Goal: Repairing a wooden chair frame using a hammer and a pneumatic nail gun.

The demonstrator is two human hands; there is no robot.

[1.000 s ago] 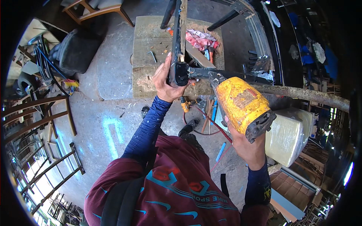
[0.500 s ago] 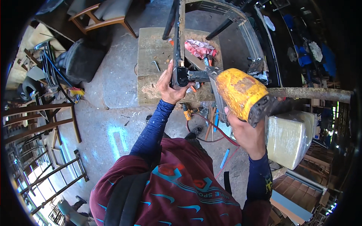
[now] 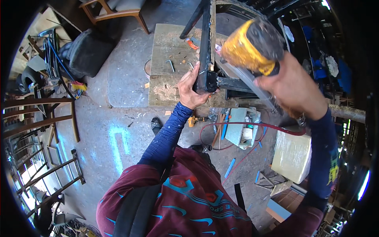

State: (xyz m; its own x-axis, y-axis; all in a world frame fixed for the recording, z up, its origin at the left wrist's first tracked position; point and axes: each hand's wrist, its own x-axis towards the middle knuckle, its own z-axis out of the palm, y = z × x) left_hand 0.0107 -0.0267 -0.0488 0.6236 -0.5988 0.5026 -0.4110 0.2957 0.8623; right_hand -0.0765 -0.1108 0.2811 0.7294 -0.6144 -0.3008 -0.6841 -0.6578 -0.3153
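Concrete floor (image 3: 96, 122): aim the pneumatic nailer (image 3: 249, 46) your right hand (image 3: 295, 85) grips away from your left hand (image 3: 191, 90), clasping the black frame (image 3: 205, 41).

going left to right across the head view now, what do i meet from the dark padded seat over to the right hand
Dark padded seat → bent metal rod → left hand gripping a black frame → yellow power tool → right hand holding that tool.

The yellow tool (image 3: 249, 48) hides part of the black frame (image 3: 205, 47).
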